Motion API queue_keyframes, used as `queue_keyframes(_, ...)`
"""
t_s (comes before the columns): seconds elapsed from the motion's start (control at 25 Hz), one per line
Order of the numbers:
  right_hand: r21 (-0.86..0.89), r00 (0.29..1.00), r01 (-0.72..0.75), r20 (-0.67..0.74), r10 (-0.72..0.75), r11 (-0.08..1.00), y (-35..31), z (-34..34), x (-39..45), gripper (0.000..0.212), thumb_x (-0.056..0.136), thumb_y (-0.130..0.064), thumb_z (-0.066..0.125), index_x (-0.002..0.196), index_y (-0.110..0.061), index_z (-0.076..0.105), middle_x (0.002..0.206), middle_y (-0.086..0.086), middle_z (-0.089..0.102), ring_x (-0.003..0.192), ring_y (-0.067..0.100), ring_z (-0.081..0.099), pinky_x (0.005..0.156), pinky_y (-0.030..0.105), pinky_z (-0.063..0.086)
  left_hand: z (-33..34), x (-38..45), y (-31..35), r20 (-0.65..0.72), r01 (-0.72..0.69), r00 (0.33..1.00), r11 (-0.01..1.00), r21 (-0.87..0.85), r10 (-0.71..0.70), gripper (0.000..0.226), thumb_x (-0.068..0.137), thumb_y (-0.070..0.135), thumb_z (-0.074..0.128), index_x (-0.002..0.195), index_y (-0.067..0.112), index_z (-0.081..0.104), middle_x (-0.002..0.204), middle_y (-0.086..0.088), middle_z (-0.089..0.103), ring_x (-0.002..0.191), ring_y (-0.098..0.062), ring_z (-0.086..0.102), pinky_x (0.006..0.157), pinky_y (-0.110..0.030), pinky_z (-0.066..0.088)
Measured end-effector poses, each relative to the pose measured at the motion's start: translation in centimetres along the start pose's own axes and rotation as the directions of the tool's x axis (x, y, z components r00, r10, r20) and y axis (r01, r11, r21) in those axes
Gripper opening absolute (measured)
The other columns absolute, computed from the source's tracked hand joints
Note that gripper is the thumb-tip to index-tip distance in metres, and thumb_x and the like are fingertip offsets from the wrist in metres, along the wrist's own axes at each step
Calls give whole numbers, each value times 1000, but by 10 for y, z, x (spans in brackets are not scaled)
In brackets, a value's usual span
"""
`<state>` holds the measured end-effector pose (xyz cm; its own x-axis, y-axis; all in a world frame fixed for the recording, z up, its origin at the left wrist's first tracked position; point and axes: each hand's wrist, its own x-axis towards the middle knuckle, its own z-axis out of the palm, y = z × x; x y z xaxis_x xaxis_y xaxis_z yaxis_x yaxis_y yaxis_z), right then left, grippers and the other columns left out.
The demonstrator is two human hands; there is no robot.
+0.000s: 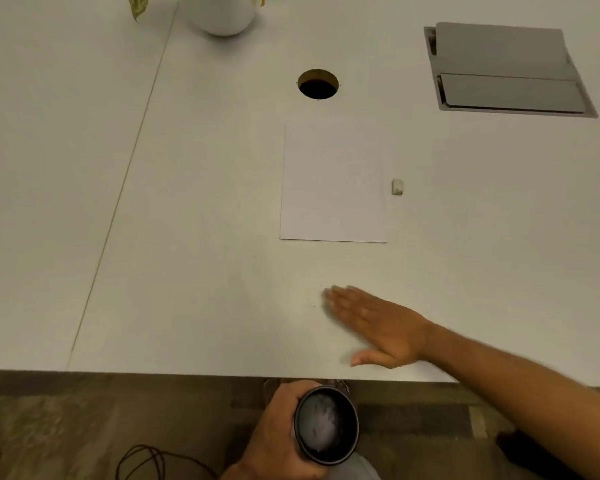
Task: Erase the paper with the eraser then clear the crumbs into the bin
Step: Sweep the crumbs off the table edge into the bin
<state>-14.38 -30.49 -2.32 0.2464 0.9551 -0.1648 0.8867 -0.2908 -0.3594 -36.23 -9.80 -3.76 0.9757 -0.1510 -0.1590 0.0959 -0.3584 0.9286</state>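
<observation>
A white sheet of paper (333, 181) lies flat in the middle of the table. Just to its right lies a small white eraser (397, 187). My right hand (374, 323) rests flat on the table between the paper and the front edge, fingers straight and pointing left. A few tiny dark crumbs (314, 305) lie just left of its fingertips. My left hand (278, 441) grips a small round black bin (326, 426) below the table's front edge, its mouth facing up and lined with pale residue.
The white table (187, 237) has a round cable hole (318, 84) behind the paper and a grey hatch (506, 71) at the back right. A white plant pot (222, 12) stands at the back. A dark cable (146, 460) lies on the floor.
</observation>
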Motion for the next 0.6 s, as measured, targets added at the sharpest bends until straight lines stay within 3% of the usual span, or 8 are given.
queue_keyframes(0.04, 38, 989, -141, -44, 142, 989, -1, 3, -5, 91, 95, -56, 43, 151, 4, 5, 161, 18, -5, 148, 30, -4, 117, 52, 14, 4, 0, -10, -44, 12, 999, 1000, -9, -13, 84, 59, 35, 96, 131, 33, 54, 128, 19, 58, 120, -11, 59, 100, -26, 48)
queue_keyframes(0.12, 61, 887, -450, -87, 453, 891, -6, 11, -17, 97, 94, -66, 31, 151, 3, -5, 160, 18, -14, 148, 30, -11, 117, 51, 13, 13, -3, -25, -92, 83, 993, 996, 37, -80, 87, 56, 36, 97, 132, 31, 55, 129, 19, 58, 119, -12, 59, 99, -31, 50)
queue_keyframes(0.2, -16, 824, -566, -43, 565, 824, -21, 21, -21, 101, 91, -74, 21, 150, 2, -10, 158, 19, -18, 146, 30, -16, 117, 51, 11, 18, -4, -32, -102, 109, 990, 992, 65, -102, 87, 55, 42, 97, 131, 33, 54, 128, 24, 57, 119, -10, 58, 99, -31, 51)
queue_keyframes(0.32, -4, 874, -485, 15, 485, 874, -47, 27, 1, 103, 90, -75, 24, 151, 2, -8, 158, 21, -17, 146, 31, -17, 118, 50, 6, 25, -3, -41, -124, 183, 976, 983, 26, -178, 87, 52, 43, 96, 127, 39, 53, 124, 26, 57, 118, -5, 58, 95, -33, 53)
queue_keyframes(0.48, -28, 980, -183, 74, 184, 983, -67, 27, 5, 103, 89, -69, 37, 151, 3, -3, 159, 21, -14, 147, 31, -13, 120, 47, 4, 30, 0, -51, -128, 270, 956, 963, 21, -265, 87, 51, 43, 96, 125, 37, 52, 125, 20, 60, 117, -2, 58, 96, -33, 53)
queue_keyframes(0.6, 13, 975, -216, -51, 216, 976, -47, 19, 9, 101, 90, -64, 44, 151, 5, 4, 159, 21, -7, 148, 32, -7, 119, 50, 10, 32, -1, -57, -129, 314, 942, 949, 13, -309, 89, 48, 49, 96, 125, 35, 53, 125, 20, 58, 119, -3, 56, 100, -31, 51)
